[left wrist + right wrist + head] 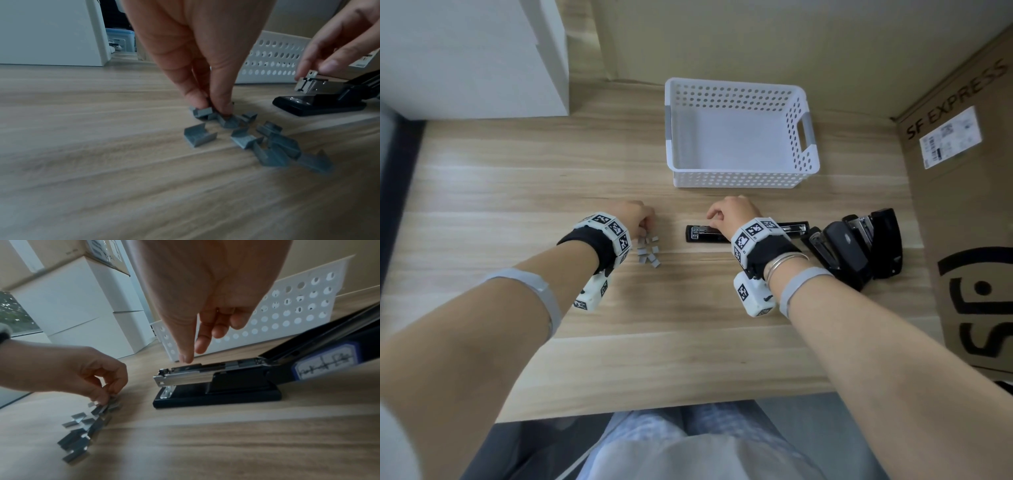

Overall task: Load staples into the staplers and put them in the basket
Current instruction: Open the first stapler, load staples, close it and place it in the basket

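Left hand (197, 53) pinches a staple strip (202, 112) from the pile; opened stapler (205, 379) lies lengthwise toward the desk's right edge, right hand (207, 293) loosely curled, thumb touching its magazine.

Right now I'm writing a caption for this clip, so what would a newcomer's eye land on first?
Probably the left hand pinching a piece from the scattered grey staple strips on the wooden desk. Next, the flipped-open black stapler under the right hand, whose thumb points down at its metal staple channel. Behind them stands an empty white basket, with more black staplers heaped at the right.
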### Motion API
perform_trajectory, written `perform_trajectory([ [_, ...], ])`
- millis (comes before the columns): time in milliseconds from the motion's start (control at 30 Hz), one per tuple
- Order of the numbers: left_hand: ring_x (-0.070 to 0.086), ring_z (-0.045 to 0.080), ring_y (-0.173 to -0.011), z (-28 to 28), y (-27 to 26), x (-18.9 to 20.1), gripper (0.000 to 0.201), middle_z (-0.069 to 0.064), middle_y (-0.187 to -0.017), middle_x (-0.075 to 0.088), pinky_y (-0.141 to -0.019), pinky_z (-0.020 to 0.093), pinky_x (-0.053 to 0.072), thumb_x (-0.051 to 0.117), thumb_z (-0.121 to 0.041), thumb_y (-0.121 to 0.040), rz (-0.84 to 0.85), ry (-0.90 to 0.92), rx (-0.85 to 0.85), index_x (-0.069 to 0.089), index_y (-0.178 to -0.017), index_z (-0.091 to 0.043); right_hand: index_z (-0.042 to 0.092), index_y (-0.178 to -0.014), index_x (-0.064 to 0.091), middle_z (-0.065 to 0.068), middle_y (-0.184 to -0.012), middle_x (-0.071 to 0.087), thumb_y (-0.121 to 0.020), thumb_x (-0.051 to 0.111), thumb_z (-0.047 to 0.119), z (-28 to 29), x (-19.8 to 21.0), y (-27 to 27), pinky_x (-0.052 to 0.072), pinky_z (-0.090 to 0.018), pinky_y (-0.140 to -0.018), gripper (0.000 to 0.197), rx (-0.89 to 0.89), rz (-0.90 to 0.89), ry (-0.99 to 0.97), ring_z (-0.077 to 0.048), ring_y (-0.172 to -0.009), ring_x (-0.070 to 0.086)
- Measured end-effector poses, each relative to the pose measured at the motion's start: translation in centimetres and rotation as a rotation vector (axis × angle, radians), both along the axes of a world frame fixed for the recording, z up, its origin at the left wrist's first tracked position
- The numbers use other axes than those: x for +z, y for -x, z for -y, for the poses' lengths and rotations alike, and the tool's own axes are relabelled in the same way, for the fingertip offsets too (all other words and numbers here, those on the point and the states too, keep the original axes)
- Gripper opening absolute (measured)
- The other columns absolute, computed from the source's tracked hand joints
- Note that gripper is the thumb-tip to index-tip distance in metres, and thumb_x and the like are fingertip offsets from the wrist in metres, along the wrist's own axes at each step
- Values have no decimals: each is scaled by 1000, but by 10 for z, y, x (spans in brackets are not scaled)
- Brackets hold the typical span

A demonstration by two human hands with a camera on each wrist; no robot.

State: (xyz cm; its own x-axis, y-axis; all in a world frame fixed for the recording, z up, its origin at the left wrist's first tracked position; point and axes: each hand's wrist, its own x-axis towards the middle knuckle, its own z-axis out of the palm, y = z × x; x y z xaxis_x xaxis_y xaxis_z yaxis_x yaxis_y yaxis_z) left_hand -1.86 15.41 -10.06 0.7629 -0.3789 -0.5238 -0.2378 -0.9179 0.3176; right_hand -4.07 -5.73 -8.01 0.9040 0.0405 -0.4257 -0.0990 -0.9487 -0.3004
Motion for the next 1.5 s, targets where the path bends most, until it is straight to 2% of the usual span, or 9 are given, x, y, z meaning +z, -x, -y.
perform_trajectory([
  [233,65,29,-89,6,-1,1,25,12,-100,69,-85,37,55,53,7,-82,-16,232,150,59,-102,-8,23,-108,70,-1,-113,66,-93,55,22,-2,5,1,41,-30,-94,22,25,-2,-24,-23,-120,48],
  [367,63,21,-83,29,0,10,21,3,-90,64,-76,28,51,57,2,-83,79,350,62,60,-102,-7,20,-112,70,-3,-116,67,-94,54,33,-12,11,-2,38,-31,-96,27,94,-66,-61,-26,-122,46],
  [533,50,18,-71,53,1,15,12,2,-77,55,-66,25,40,65,-1,-76,163,471,47,60,-87,1,14,-100,73,-2,-86,64,-88,62,39,-17,15,-8,39,-26,-75,30,80,-111,-119,-23,-97,58],
  [667,51,19,-70,61,2,15,16,6,-74,57,-69,30,46,68,0,-74,148,517,57,58,-87,1,11,-106,72,-6,-107,72,-82,70,30,-12,21,-10,47,-30,-89,30,74,-142,-138,-23,-102,64],
  [833,48,19,-73,67,3,8,27,7,-79,54,-72,33,47,69,-1,-73,132,458,51,57,-98,0,18,-96,73,1,-102,71,-78,75,28,1,17,-7,46,-25,-78,21,67,-110,-38,-19,-102,63],
  [967,51,19,-81,66,4,-2,21,15,-99,65,-84,31,46,66,-11,-80,49,322,58,63,-99,-2,21,-92,72,2,-99,72,-82,71,31,6,6,0,44,-27,-82,15,81,-52,54,-17,-124,50],
  [1167,62,28,-98,67,1,-2,20,14,-104,70,-78,24,41,65,-14,-82,-9,292,75,64,-100,-4,27,-92,71,-7,-132,58,-78,73,35,1,-3,0,46,-29,-86,16,80,-56,126,-23,-125,53],
  [1333,63,28,-97,65,0,-4,20,14,-102,70,-83,29,46,67,-17,-81,-25,303,92,65,-97,-4,25,-90,74,0,-104,71,-81,69,43,5,-5,-2,40,-28,-88,21,31,-43,37,-21,-125,47],
  [1500,62,27,-97,63,0,-2,19,13,-103,70,-79,24,42,66,-17,-82,-42,291,82,65,-97,-4,23,-101,72,-1,-105,70,-86,65,34,5,-5,-1,41,-30,-93,19,22,-41,34,-20,-121,48],
])
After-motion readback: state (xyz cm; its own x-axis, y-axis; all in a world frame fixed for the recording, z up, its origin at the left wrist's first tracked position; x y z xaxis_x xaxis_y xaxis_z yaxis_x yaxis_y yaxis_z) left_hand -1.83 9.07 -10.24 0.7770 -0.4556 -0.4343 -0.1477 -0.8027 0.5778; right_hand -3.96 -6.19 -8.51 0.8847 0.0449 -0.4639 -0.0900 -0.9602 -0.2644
